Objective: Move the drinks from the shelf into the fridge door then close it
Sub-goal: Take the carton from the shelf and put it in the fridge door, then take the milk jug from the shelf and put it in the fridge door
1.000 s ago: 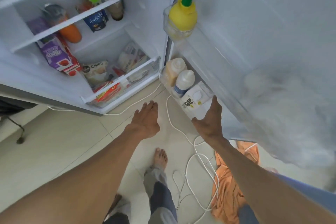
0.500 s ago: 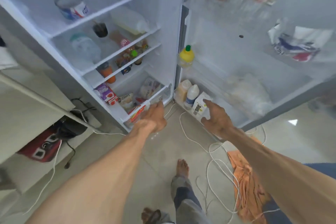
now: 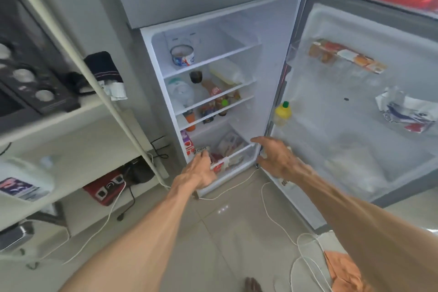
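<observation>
Fingers spread and empty on both the left hand [image 3: 198, 173] and right hand [image 3: 276, 157], low before the crisper drawer [image 3: 233, 157]. Drinks [image 3: 214, 92] lying on middle fridge shelves. Door [image 3: 355, 106] wide open, yellow bottle [image 3: 282, 112] in its rack.

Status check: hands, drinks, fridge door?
Left hand and right hand open, empty. Bottles remain on shelf. Fridge door wide open.
</observation>
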